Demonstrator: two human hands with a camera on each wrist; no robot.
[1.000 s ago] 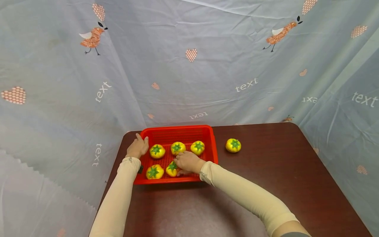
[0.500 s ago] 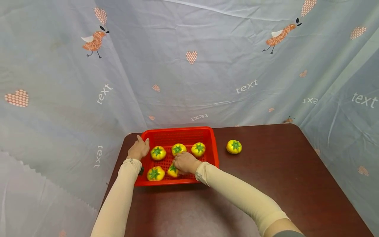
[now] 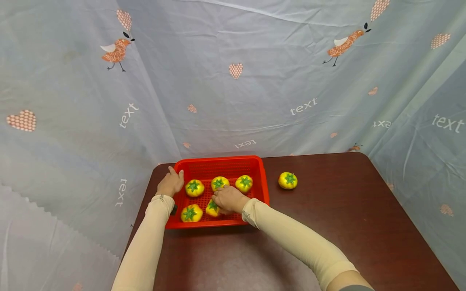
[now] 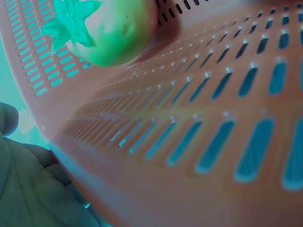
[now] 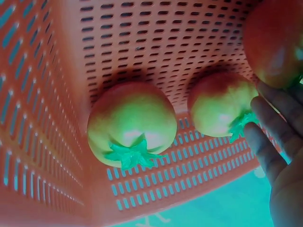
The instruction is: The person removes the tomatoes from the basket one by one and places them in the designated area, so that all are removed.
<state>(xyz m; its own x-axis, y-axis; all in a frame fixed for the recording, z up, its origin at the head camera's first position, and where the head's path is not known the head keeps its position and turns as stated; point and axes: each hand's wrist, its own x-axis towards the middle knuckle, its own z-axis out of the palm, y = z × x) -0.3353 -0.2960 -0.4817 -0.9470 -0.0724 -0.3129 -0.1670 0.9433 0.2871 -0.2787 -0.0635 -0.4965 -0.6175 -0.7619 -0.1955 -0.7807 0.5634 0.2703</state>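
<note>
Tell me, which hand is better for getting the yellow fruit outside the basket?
The right hand, I'd say: it's nearer the loose fruit, though it holds another fruit. The left hand is at the left edge of the red basket.

Just outside the rim of a slotted basket (image 4: 189, 201) lies the left hand (image 4: 31, 187); inside sits 1 leafy-topped fruit (image 4: 118, 35).

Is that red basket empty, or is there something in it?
Not empty: five yellow fruits show inside the red basket, at least one partly hidden by the right hand. Bare floor shows between them.
</note>
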